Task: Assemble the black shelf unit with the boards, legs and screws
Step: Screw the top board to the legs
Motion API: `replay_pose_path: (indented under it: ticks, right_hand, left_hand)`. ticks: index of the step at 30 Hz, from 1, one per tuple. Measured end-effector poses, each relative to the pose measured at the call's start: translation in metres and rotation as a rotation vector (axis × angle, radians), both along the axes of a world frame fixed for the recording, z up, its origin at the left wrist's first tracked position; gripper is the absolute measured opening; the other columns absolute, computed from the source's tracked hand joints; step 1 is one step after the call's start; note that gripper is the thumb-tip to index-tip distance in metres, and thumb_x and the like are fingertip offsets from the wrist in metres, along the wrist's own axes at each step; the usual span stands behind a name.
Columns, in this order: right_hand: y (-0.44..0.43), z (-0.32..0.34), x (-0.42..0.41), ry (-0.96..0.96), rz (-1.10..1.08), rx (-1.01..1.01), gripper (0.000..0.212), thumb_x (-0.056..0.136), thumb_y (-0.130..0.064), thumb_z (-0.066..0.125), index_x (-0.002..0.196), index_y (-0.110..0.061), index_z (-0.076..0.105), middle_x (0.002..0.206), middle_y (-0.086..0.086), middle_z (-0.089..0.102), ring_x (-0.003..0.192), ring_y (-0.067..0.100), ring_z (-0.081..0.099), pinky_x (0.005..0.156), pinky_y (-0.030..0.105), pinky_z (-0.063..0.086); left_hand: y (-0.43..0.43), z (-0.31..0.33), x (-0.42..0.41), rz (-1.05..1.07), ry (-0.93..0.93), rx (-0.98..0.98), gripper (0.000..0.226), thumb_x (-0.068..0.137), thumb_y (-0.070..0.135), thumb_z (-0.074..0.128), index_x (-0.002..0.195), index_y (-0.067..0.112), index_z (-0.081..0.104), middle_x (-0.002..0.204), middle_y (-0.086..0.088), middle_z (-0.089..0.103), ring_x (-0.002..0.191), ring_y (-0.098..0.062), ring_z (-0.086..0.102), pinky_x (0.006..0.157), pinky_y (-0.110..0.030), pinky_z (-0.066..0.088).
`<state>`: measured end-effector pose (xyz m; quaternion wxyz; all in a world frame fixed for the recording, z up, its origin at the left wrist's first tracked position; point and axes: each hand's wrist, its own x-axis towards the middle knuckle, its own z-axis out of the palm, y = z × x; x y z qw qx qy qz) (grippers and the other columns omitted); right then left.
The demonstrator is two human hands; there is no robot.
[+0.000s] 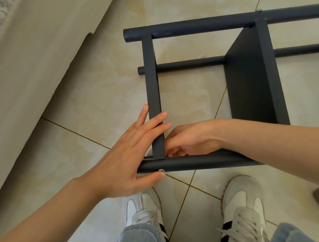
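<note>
Now the black shelf unit (246,82) lies on its side on the tiled floor (100,87), just in front of the person's white sneakers (242,203). Its round legs run across the view, and two boards stand between them. The left hand (131,156) is spread flat, fingers apart, against the near end of the left board (153,95) and the near leg (194,161), with the thumb just below a silver screw (161,170) in that leg. The right hand (189,139) reaches behind this board, fingers curled; what they hold I cannot tell.
</note>
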<state>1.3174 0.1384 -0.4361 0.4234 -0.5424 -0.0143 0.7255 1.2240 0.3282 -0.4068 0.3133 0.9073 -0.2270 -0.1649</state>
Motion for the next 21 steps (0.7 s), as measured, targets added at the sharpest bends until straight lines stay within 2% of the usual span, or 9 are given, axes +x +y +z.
replay_pose_path:
  ticks: [3,7,10,12,15,21]
  right_hand:
    - [0.0,0.001,0.001,-0.002,-0.017,0.018,0.031,0.096,-0.016,0.058,0.121,0.002,0.063,0.107,0.015,0.066,0.096,0.024,0.061,0.096,0.038,0.046]
    - [-0.005,-0.001,0.003,0.052,-0.031,0.046,0.029,0.098,-0.014,0.056,0.121,0.001,0.063,0.11,0.015,0.065,0.1,0.025,0.06,0.108,0.044,0.041]
    - [-0.003,-0.003,0.002,0.033,-0.006,0.026,0.026,0.097,-0.017,0.057,0.117,-0.002,0.066,0.105,0.013,0.068,0.097,0.023,0.063,0.103,0.041,0.046]
    - [-0.001,-0.003,0.001,0.009,0.0,0.014,0.027,0.097,-0.017,0.058,0.117,-0.003,0.067,0.101,0.011,0.069,0.093,0.022,0.064,0.098,0.038,0.048]
    - [-0.005,-0.002,0.003,0.03,-0.018,0.032,0.021,0.097,-0.018,0.058,0.11,-0.007,0.07,0.102,0.011,0.07,0.094,0.022,0.063,0.099,0.039,0.046]
    - [-0.011,-0.002,0.002,0.037,-0.022,0.059,0.017,0.097,-0.021,0.058,0.102,-0.01,0.069,0.099,0.007,0.072,0.093,0.018,0.066,0.1,0.037,0.047]
  left_hand:
    - [0.0,0.001,0.0,-0.009,-0.001,0.008,0.084,0.087,0.047,0.061,0.158,0.024,0.022,0.169,0.015,0.002,0.156,-0.021,-0.012,0.12,-0.036,0.012]
    - [0.0,0.001,0.0,-0.009,-0.005,0.012,0.084,0.087,0.046,0.061,0.158,0.023,0.022,0.168,0.015,0.002,0.155,-0.02,-0.013,0.123,-0.022,0.005]
    - [0.0,0.001,0.0,-0.008,-0.004,0.006,0.084,0.087,0.045,0.062,0.158,0.022,0.023,0.169,0.015,0.002,0.155,-0.021,-0.012,0.124,-0.02,0.004]
    - [0.0,0.001,0.0,-0.008,0.0,0.008,0.084,0.087,0.046,0.062,0.158,0.022,0.023,0.169,0.014,0.002,0.155,-0.021,-0.012,0.124,-0.029,0.01]
    - [-0.001,0.002,0.0,-0.007,-0.002,0.009,0.084,0.087,0.047,0.061,0.158,0.022,0.023,0.169,0.014,0.002,0.156,-0.021,-0.012,0.12,-0.037,0.014]
    - [-0.001,0.001,0.0,-0.012,-0.004,0.014,0.085,0.087,0.047,0.062,0.158,0.022,0.023,0.169,0.014,0.002,0.155,-0.021,-0.012,0.122,-0.027,0.008]
